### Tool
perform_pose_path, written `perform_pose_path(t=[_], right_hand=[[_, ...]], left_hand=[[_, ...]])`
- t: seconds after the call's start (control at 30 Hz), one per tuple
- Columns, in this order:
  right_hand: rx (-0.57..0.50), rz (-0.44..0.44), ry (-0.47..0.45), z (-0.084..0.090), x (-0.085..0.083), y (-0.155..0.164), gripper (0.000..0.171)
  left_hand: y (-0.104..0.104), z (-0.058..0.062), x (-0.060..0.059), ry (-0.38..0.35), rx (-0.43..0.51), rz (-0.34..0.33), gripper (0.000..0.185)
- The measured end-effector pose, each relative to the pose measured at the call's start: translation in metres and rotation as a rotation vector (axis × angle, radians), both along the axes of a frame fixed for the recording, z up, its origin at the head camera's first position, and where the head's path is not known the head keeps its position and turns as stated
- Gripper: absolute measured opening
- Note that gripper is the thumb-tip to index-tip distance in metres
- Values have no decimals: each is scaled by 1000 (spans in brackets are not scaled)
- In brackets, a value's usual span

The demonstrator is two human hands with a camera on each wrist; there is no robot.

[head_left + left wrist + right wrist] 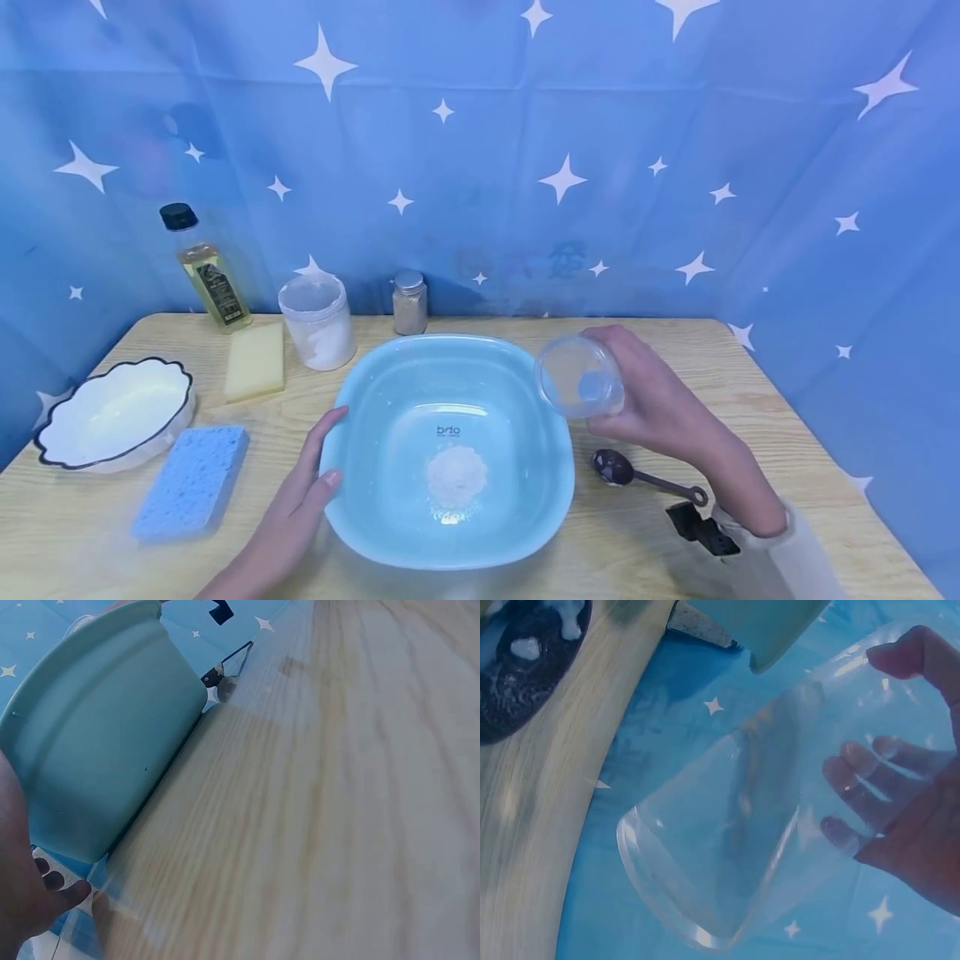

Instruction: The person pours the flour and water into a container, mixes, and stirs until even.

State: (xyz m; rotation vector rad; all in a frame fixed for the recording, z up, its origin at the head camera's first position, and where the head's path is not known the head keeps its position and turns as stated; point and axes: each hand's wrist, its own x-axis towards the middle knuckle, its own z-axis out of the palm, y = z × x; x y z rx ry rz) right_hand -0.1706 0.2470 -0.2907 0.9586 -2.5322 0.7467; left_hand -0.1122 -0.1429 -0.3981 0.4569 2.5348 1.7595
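Note:
A light blue plastic basin stands on the table with a small heap of white powder on its floor. My left hand holds the basin's left side, its thumb and index fingertips at the rim. In the left wrist view, other fingertips show low beside the outer wall. My right hand grips a clear cup at the basin's right rim. The cup is tilted, its mouth toward the basin; in the right wrist view the cup is see-through, with fingers behind it.
A dark spoon with white residue lies right of the basin. Behind stand a small lidded jar, a white-coated tub and an oil bottle. Leftward are a yellow sponge, a blue sponge and a scalloped white dish.

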Motion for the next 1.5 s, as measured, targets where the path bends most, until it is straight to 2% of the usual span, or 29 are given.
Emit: perform_pose_path(t=[0.27,0.47,0.7,0.87,1.0,1.17,1.33,1.5], right_hand=[[116,-23,104,-2,-1,-4,77],[169,-46,116,-2,0,-3,76],[223,-72,130,-1,3,-4,77],[239,-50,172,-2,3,-5,72],[241,-43,186,-2,3,-7,72],[254,-45,189,-2,4,-8,75],[263,-44,190,-1,5,-9,77],[269,-45,193,-1,6,-11,81]], left_hand=[[-2,-1,1,35,-29,13,52],[-1,-3,-1,31,-23,13,53],[2,-3,-1,61,0,12,53],[2,-3,-2,85,24,5,54],[2,-3,-2,73,36,2,54],[1,-4,-2,66,31,5,54],[1,-3,-1,56,79,4,54],[1,-2,0,60,62,23,55]])
